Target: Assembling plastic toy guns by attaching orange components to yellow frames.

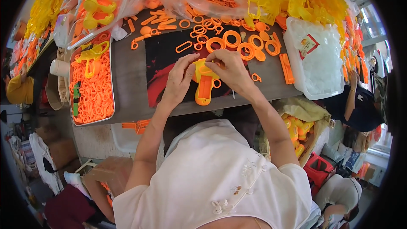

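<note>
A yellow plastic housing with a stubby handle lies over the dark mat in front of me. An orange panel fills the handle, and a small orange ring sticks out at its right. My left hand steadies the housing's left side with curled fingers. From the right, my right hand bends over its upper part, fingertips pinched at an orange piece there that they mostly hide. Just beyond my hands are scattered orange rings, discs and an oblong loop.
At left stands a metal tray of small orange parts, with a green tool on it. A white tub of clear pieces sits at right. Yellow parts pile up at the back. A sack of yellow housings is below right. Other people are nearby.
</note>
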Demonstrator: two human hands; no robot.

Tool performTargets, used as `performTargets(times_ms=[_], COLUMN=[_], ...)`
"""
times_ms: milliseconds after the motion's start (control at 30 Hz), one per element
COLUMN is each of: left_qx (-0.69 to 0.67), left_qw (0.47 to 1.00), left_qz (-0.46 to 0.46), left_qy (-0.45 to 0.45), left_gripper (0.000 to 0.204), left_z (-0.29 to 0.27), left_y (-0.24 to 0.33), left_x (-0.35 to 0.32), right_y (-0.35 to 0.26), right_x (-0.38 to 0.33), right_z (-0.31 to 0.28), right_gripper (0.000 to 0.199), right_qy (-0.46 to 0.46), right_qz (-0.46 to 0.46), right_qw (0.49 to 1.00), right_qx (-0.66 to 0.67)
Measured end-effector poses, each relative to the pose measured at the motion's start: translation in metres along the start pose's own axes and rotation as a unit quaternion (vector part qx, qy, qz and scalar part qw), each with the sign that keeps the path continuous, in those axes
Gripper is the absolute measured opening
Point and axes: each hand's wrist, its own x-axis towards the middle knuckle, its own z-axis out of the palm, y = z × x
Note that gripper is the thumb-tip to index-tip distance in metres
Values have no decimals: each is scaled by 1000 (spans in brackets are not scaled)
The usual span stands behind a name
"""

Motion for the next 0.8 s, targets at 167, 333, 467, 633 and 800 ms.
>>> performTargets(times_ms=[167,333,467,633,800], left_qx=[12,-23,-46,-60,-38], left_qw=[998,998,993,995,998], left_qz=[-51,-60,-105,-81,-53], left_qy=[-29,-29,-17,3,19], left_gripper=[32,27,28,28,27], left_z=[9,7,-3,-4,-1], left_y=[10,8,7,9,4], left_x=[2,8,-6,-9,-15], right_y=[-1,-1,44,104,124], right_x=[-6,-11,11,33,37], right_z=[8,10,-39,-65,-46], right_gripper=[10,9,9,15,22], right_qy=[15,72,164,122,112], right_qz=[39,8,126,165,178], right_qw=[999,997,976,931,922], right_qx=[5,4,-71,-303,-325])
